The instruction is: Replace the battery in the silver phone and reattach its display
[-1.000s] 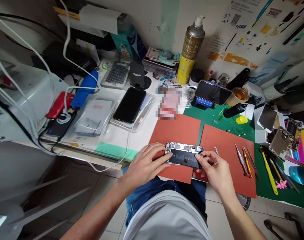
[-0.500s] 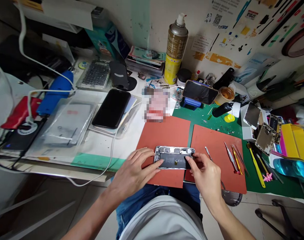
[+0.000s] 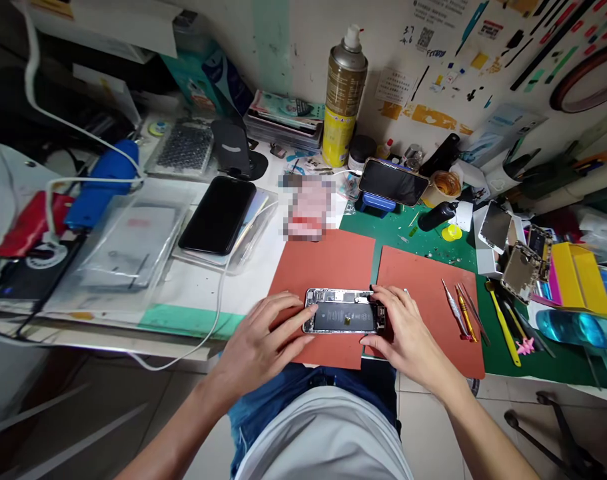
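Note:
An opened phone (image 3: 344, 312) lies lengthwise on the left orange-red mat (image 3: 319, 267), its black battery and inner parts facing up. My left hand (image 3: 263, 333) grips the phone's left end, one fingertip over the edge near the battery and the thumb at the near side. Around the right end curls my right hand (image 3: 408, 330), with fingers at the far corner and the thumb near the lower corner. Just right of that hand is a second orange-red mat (image 3: 428, 267), bearing tweezers (image 3: 454, 303) and a gold-coloured slim tool (image 3: 466, 313).
A black phone (image 3: 218, 215) lies on plastic cases at the left, beside a white cable. Behind stand a spray can (image 3: 344, 97) and a phone on a blue stand (image 3: 393, 183). At right are a yellow-handled brush (image 3: 504, 327), phone frames (image 3: 520, 270) and a yellow box (image 3: 580, 280).
My right fingers have moved from the battery's right end to the phone's far right corner, and the thumb has dropped toward the near corner. The view has shifted slightly.

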`<state>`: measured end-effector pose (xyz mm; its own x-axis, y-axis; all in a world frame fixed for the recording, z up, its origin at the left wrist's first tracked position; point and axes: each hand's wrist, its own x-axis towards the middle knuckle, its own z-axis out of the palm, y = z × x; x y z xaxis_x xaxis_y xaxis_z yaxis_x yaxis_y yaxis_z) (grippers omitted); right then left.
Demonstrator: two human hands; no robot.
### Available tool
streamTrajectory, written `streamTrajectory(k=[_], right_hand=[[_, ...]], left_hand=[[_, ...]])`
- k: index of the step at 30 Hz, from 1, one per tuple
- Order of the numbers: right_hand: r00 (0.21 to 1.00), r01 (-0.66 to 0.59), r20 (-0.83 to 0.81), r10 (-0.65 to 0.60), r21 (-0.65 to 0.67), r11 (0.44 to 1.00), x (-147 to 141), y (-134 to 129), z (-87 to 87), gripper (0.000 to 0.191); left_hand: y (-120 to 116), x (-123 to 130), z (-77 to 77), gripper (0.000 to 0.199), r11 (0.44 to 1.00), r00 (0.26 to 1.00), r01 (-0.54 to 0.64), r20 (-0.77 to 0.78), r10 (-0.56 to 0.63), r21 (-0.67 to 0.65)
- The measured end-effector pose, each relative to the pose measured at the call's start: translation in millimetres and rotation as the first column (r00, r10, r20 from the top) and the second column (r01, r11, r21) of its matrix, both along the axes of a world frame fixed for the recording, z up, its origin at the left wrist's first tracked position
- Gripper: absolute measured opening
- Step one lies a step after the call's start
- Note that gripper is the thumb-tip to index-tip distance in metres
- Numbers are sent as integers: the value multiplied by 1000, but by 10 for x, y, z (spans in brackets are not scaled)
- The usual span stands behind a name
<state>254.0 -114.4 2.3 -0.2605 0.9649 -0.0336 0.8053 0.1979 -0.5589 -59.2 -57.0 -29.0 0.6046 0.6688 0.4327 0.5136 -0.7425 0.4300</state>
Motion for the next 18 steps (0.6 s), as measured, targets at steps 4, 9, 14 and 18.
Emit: streamTrajectory(k=[4, 9, 14, 18], right_hand=[[999, -19, -46, 19, -10, 1000, 45, 62, 48, 61], [997, -18, 83, -6, 290, 957, 30, 35, 54, 43], [998, -9, 58, -5, 245, 970, -112, -227, 82, 71], [988, 126, 68, -138, 154, 980, -277, -596, 43, 91]], left_hand=[[-279, 69, 192, 30, 947, 922, -249, 250, 296, -205], [-724, 405, 400, 36, 244, 765, 29, 179, 619, -969], [-850, 686, 378, 60, 8, 646, 219, 151, 748, -976], [-923, 722, 331, 56, 16, 644, 205, 147, 751, -979]])
